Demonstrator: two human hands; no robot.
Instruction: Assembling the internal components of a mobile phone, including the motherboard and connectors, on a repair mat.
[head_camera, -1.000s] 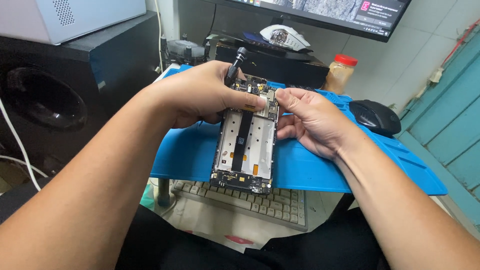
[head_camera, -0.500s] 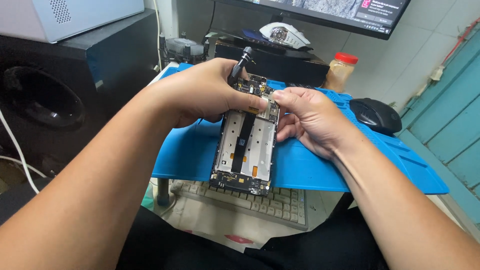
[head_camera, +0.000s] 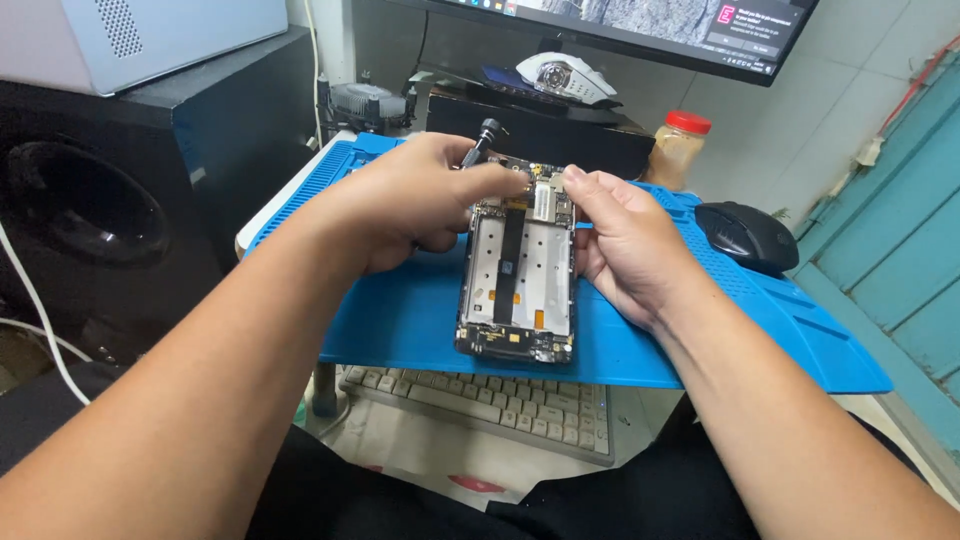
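An opened phone (head_camera: 518, 280) with its back cover off lies lengthwise on a blue work mat (head_camera: 400, 310); its white inner frame, black ribbon strip and circuit boards show. My left hand (head_camera: 415, 200) grips a small black screwdriver (head_camera: 480, 140), whose handle sticks up above the fingers, with the tip down at the phone's far end. My right hand (head_camera: 620, 245) rests along the phone's right side, fingertips pinching the top edge by the metal shield.
A beige keyboard (head_camera: 490, 405) sits under the mat's near edge. A black mouse (head_camera: 745, 235) lies on the mat to the right. Behind it stand a red-lidded jar (head_camera: 680, 150), a white mouse (head_camera: 560, 75), a monitor, and a black speaker box (head_camera: 100, 200) on the left.
My left hand has drawn slightly towards me with the screwdriver. My right fingertips stay on the phone's top end. The phone has not moved on the mat.
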